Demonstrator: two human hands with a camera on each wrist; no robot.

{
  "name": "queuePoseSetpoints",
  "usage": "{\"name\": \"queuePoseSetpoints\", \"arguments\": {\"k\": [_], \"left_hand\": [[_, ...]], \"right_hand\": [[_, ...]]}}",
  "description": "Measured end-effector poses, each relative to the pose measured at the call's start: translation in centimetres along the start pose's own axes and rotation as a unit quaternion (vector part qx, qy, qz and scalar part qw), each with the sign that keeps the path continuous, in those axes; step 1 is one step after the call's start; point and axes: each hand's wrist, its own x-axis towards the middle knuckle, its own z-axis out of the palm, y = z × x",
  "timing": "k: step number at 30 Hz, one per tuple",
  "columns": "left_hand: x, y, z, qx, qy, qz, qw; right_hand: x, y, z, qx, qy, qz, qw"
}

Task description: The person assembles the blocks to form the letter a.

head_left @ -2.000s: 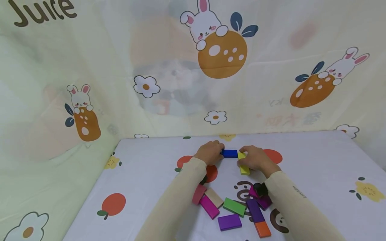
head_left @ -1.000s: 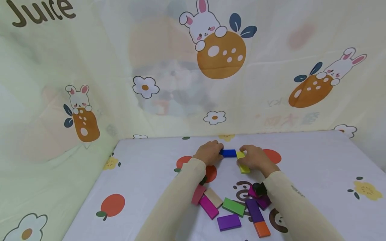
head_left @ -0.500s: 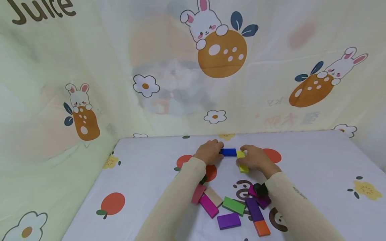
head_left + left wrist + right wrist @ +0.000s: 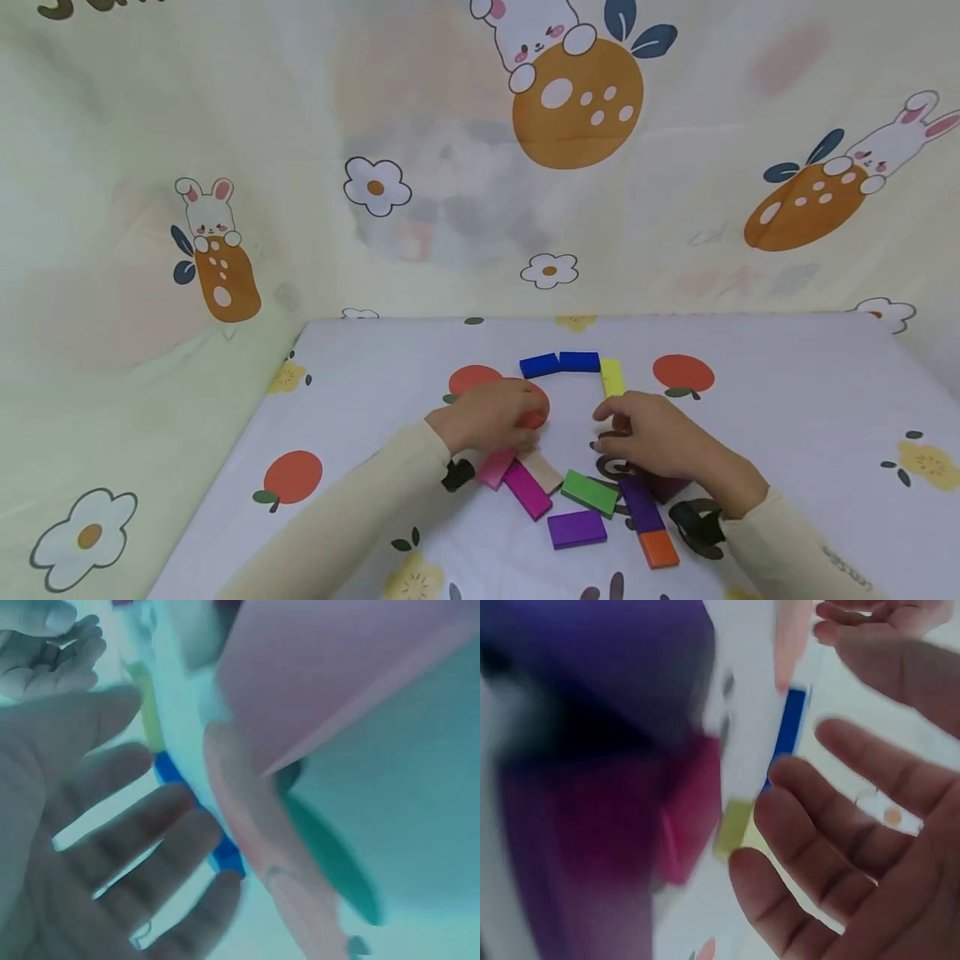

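Two blue blocks (image 4: 579, 362) lie end to end near the back of the table, and a yellow block (image 4: 612, 377) stands off from their right end at an angle. My left hand (image 4: 489, 416) hovers over the printed apple, just above the pink block (image 4: 497, 467) and beige block (image 4: 540, 472). Its fingers (image 4: 161, 847) are spread and hold nothing in the left wrist view. Over the near end of the yellow block is my right hand (image 4: 667, 437), fingers loosely bent and holding nothing. A dark purple block (image 4: 640, 503) lies just below it.
In front lie a magenta block (image 4: 528, 491), a green block (image 4: 590, 492), a violet block (image 4: 577, 529) and an orange block (image 4: 659, 549). A maroon block (image 4: 667, 487) is partly hidden by my right hand. A printed curtain (image 4: 450, 100) closes off the back.
Both hands have let go of the blue and yellow blocks and drawn back toward me. The left blue block now shows fully. The head view has tilted down slightly.
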Motion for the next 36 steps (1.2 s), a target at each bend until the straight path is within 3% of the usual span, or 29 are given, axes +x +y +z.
{"name": "queuePoseSetpoints", "arguments": {"k": [4,9,15,20,28,36], "left_hand": [[-1.5,0.7,0.5,-0.012,-0.024,0.034,0.9991],[-1.8,1.2,0.9,-0.006,-0.021,0.055,0.9983],[-2.5,1.4,0.9,0.002,-0.025,0.029,0.9992],[-2.9,1.7,0.6,0.007,-0.039,0.001,0.9992],[-2.2,1.8,1.2,0.027,-0.020,0.002,0.9994],[-0.6,1.6,1.7,0.056,0.027,-0.013,0.9980]], "right_hand": [[-1.1,-1.0,0.8,-0.002,-0.048,-0.007,0.9988],[-1.5,-1.8,1.7,-0.035,-0.056,-0.010,0.9978],[-1.3,-2.9,2.3,-0.075,-0.061,-0.009,0.9953],[-0.8,-3.4,2.4,-0.132,-0.038,-0.014,0.9904],[0.3,-3.2,2.3,-0.144,-0.028,0.008,0.9891],[1.5,-2.5,2.0,-0.119,-0.015,0.033,0.9922]]}}
